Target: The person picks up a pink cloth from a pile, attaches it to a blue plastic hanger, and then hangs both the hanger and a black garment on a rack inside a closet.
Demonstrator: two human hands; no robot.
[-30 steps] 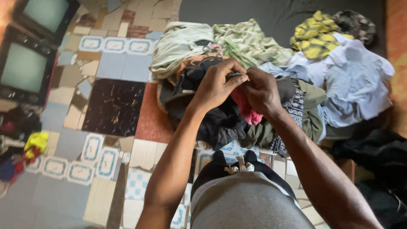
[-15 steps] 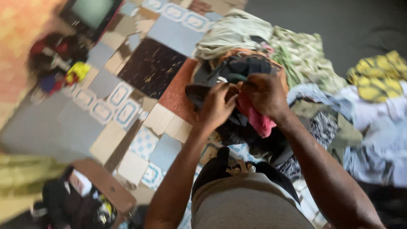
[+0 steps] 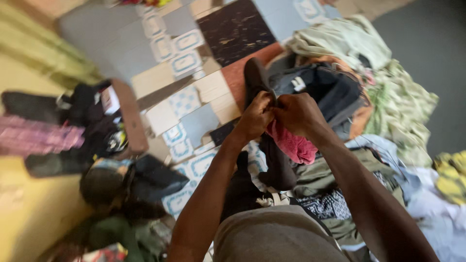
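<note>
Hands are what I watch first: against the view half a second ago, both have drawn in closer to my body and lifted a little off the heap, and the camera has swung left, so more of the floor clutter shows and the yellow garment has slid toward the right edge. My left hand (image 3: 256, 116) and right hand (image 3: 297, 114) sit touching, knuckle to knuckle, fingers curled tight; each grip is pinched on cloth. The dark garment (image 3: 274, 160) hangs down from the left-hand pinch, and the pink cloth (image 3: 293, 144) spills from under the right palm. What the fingertips do between the two I cannot tell; they are hidden behind the knuckles. I judge that the bundle has been pulled free of the pile and is being worked at its top edge, not yet separated.

Behind the hands lies the clothes pile (image 3: 340, 87): a navy piece, a pale green sheet (image 3: 340, 41), a leafy print (image 3: 403, 104), an olive garment (image 3: 325, 177) nearer me. Patterned floor tiles (image 3: 189, 63) run to the left, where a brown box (image 3: 130, 116) and a dark cap (image 3: 104, 179) rest among blurred clothing. The hanging dark garment drapes over the olive one, and could snag on it.
</note>
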